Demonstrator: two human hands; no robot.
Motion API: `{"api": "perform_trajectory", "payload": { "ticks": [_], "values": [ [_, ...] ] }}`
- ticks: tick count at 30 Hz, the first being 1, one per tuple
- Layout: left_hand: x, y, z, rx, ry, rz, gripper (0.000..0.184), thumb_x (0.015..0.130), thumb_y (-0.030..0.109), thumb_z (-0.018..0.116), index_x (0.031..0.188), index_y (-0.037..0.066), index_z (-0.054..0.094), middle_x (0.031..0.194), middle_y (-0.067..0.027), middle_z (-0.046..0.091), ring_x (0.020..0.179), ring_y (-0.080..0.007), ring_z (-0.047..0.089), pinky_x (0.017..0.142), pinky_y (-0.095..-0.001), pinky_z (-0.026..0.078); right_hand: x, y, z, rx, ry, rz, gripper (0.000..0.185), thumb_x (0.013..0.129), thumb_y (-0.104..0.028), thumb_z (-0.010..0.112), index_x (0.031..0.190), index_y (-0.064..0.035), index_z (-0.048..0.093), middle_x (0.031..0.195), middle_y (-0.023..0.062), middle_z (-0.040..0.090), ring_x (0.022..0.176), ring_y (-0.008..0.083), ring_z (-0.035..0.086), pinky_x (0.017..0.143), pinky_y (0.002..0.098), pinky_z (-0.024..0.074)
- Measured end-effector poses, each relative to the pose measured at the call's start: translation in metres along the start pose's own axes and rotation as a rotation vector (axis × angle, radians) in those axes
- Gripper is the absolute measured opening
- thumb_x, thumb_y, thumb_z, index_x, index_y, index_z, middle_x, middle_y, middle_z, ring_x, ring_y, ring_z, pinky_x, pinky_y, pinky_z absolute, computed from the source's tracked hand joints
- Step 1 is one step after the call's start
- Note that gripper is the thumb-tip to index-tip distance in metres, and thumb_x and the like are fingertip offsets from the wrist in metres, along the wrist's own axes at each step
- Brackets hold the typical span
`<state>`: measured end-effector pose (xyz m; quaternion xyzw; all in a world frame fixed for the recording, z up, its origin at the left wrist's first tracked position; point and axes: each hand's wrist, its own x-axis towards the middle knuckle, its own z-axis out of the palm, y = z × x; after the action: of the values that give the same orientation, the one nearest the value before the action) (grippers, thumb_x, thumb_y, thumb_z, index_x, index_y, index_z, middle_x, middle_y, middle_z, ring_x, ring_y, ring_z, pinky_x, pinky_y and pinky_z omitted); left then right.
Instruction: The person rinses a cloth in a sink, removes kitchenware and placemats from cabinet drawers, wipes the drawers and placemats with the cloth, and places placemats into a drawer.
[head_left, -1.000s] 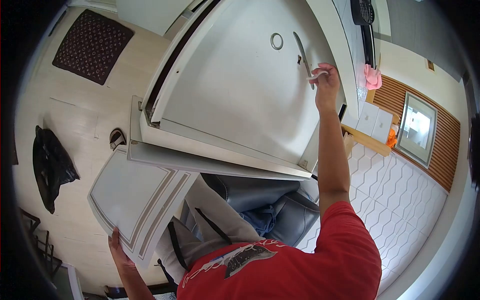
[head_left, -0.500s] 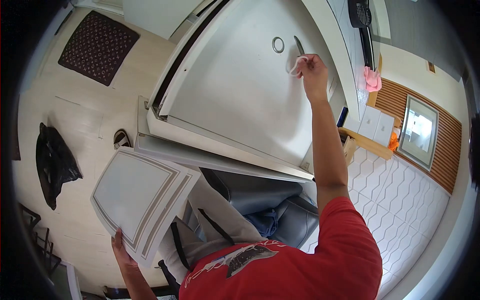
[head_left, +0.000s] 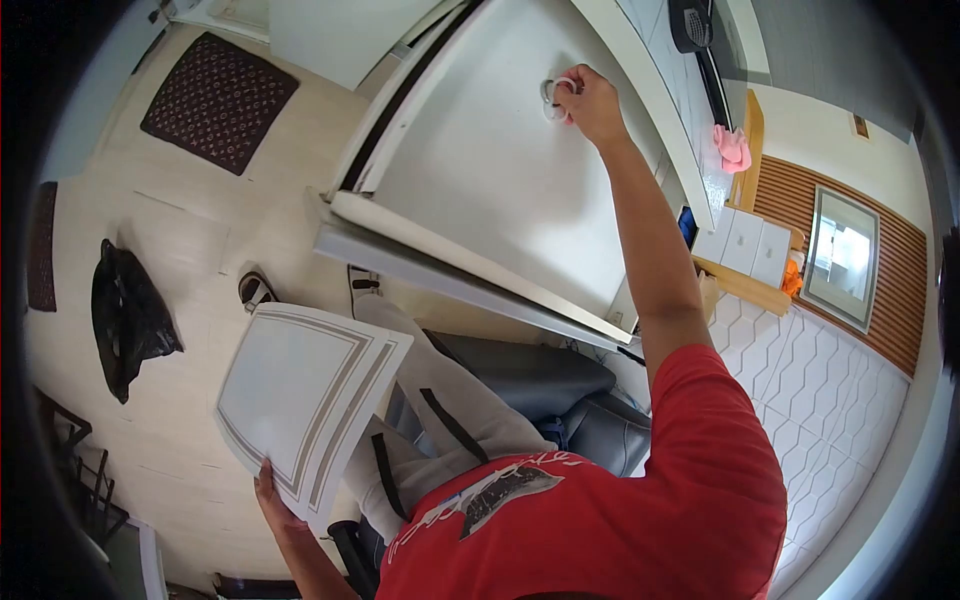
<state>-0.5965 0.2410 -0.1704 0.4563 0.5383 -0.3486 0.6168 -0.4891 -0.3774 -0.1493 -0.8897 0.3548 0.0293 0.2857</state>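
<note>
My right hand reaches into the open white drawer. Its fingers are closed on white-handled scissors; their blades are hidden now. Right beside these fingers is a silver-grey ring, like a tape roll; whether the fingers also touch it I cannot tell. Low on the left, my left hand grips the bottom edge of white placemats with brown border lines. They overlap and are held tilted beside my leg, away from the drawer.
A black plastic bag and a dark patterned mat lie on the floor. Below the drawer front is a dark padded seat. A counter with a pink cloth runs along the right.
My right hand has moved left across the drawer to the ring, and the dark blade no longer shows. My left hand still holds the placemats; the whole view has shifted slightly.
</note>
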Motion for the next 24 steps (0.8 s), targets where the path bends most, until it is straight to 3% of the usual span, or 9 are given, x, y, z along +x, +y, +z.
{"api": "perform_trajectory", "payload": {
  "ticks": [5, 8, 14, 18, 21, 23, 24],
  "values": [
    [0.003, -0.001, -0.021, -0.044, 0.031, 0.021, 0.040, 0.083, 0.021, 0.048, 0.116, -0.001, 0.041, 0.102, -0.0174, 0.055, 0.084, -0.0289, 0.060, 0.067, -0.0381, 0.053, -0.005, -0.002, 0.006, -0.150, 0.124, -0.117, 0.019, 0.070, -0.007, 0.059, 0.087, 0.0015, 0.057, 0.073, 0.0082, 0.060, 0.055, 0.0123, 0.055, 0.043, 0.0265, 0.0467],
    [0.007, 0.005, -0.031, -0.094, -0.052, 0.000, 0.040, 0.083, 0.021, 0.048, 0.116, -0.001, 0.041, 0.102, -0.0173, 0.056, 0.085, -0.0287, 0.060, 0.069, -0.0390, 0.053, -0.017, 0.018, -0.004, -0.085, 0.105, -0.007, 0.018, 0.072, -0.008, 0.058, 0.087, 0.0029, 0.057, 0.075, 0.0087, 0.059, 0.056, 0.0118, 0.055, 0.044, 0.0255, 0.0461],
    [0.001, 0.022, -0.030, 0.014, -0.014, 0.022, 0.042, 0.084, 0.023, 0.047, 0.118, -0.001, 0.040, 0.102, -0.0166, 0.056, 0.087, -0.0275, 0.059, 0.071, -0.0387, 0.053, -0.063, 0.138, -0.042, 0.656, 0.322, 0.318, 0.017, 0.081, -0.004, 0.046, 0.094, 0.0005, 0.054, 0.074, 0.0075, 0.056, 0.053, 0.0130, 0.051, 0.044, 0.0241, 0.0437],
    [0.005, 0.022, -0.020, 0.043, 0.019, 0.039, 0.042, 0.084, 0.022, 0.047, 0.118, 0.000, 0.039, 0.103, -0.0168, 0.055, 0.087, -0.0274, 0.059, 0.069, -0.0377, 0.053, -0.083, 0.212, -0.076, 0.605, 0.538, 0.526, 0.016, 0.081, -0.007, 0.048, 0.095, -0.0016, 0.054, 0.074, 0.0084, 0.056, 0.053, 0.0133, 0.051, 0.038, 0.0251, 0.0420],
    [0.007, 0.023, -0.012, 0.089, 0.003, 0.036, 0.041, 0.084, 0.022, 0.047, 0.119, 0.000, 0.039, 0.105, -0.0166, 0.054, 0.086, -0.0274, 0.060, 0.070, -0.0384, 0.053, -0.077, 0.228, -0.088, 0.406, 0.568, 0.622, 0.025, 0.080, -0.011, 0.051, 0.104, -0.0061, 0.053, 0.076, 0.0067, 0.056, 0.050, 0.0134, 0.049, 0.039, 0.0233, 0.0402],
    [0.012, 0.023, -0.012, 0.145, -0.007, 0.037, 0.042, 0.084, 0.022, 0.048, 0.119, 0.001, 0.038, 0.106, -0.0167, 0.053, 0.087, -0.0276, 0.059, 0.071, -0.0389, 0.052, -0.065, 0.210, -0.085, 0.029, 0.557, 0.691, 0.028, 0.081, -0.016, 0.052, 0.107, -0.0075, 0.052, 0.079, 0.0069, 0.057, 0.051, 0.0149, 0.051, 0.038, 0.0244, 0.0417],
    [0.015, 0.021, -0.010, 0.149, -0.002, 0.038, 0.042, 0.084, 0.022, 0.048, 0.119, 0.001, 0.038, 0.106, -0.0167, 0.053, 0.087, -0.0276, 0.059, 0.071, -0.0389, 0.052, -0.054, 0.243, -0.081, 0.030, 0.595, 0.680, 0.032, 0.081, -0.022, 0.052, 0.110, -0.0086, 0.051, 0.082, 0.0073, 0.057, 0.053, 0.0169, 0.054, 0.041, 0.0261, 0.0446]
  ]
}}
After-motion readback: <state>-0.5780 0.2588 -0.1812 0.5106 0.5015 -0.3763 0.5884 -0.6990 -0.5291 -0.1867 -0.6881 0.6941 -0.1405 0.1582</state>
